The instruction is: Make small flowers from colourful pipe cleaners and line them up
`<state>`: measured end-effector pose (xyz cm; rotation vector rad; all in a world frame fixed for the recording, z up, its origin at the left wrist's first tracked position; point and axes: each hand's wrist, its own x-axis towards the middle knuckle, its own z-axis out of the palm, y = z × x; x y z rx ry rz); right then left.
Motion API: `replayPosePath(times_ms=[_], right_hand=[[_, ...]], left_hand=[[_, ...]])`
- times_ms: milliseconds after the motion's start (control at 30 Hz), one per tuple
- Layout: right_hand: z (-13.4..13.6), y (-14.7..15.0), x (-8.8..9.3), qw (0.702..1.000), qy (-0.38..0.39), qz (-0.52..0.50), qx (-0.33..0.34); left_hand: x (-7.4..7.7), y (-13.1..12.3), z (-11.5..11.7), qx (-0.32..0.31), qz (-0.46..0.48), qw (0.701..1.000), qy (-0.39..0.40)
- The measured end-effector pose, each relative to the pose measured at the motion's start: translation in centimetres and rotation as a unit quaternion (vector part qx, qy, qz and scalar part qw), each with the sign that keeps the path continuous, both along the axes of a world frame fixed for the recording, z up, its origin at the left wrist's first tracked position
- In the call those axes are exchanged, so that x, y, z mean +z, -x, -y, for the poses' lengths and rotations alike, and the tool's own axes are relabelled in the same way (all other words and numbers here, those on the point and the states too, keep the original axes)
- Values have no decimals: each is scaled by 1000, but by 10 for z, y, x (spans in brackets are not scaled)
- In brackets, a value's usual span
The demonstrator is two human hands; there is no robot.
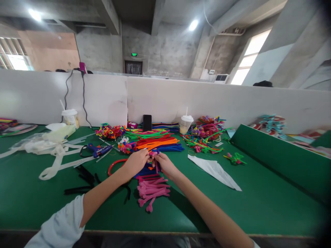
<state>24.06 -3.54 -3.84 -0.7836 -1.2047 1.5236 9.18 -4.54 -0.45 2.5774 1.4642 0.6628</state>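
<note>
My left hand and my right hand meet over the green table, fingers pinched together on a small pink pipe-cleaner piece held between them. Just below the hands lies a heap of pink pipe cleaners on top of some dark blue ones. Behind the hands are spread bundles of orange, green and blue pipe cleaners.
A blue glue gun and a red hoop lie left of the hands, with white straps further left. Two lidded cups, a black phone, finished colourful shapes, white paper, a white partition.
</note>
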Motion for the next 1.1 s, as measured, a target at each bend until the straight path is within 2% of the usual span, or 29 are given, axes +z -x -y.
replayPosePath(times_ms=[100,200,333,467,567,800,1000,1100], right_hand=[[-1,-1,1,997,51,-54,-26],[-2,-1,2,991,92,-94,-29],[1,2,2,990,78,-117,17],[7,7,5,990,52,-126,23],[12,10,9,990,42,-127,31],[17,13,13,994,40,-101,17],[19,15,12,996,39,-74,11],[18,15,11,997,37,-60,14]], left_hand=[[-2,4,-3,15,94,995,4],[-3,6,-1,-2,198,979,47],[-5,3,4,-29,260,962,77],[-7,-2,7,-15,295,952,82],[-6,-3,8,-10,291,954,77],[2,-5,13,6,211,977,13],[-1,-5,10,41,194,980,-28],[1,-5,10,45,181,982,-22]])
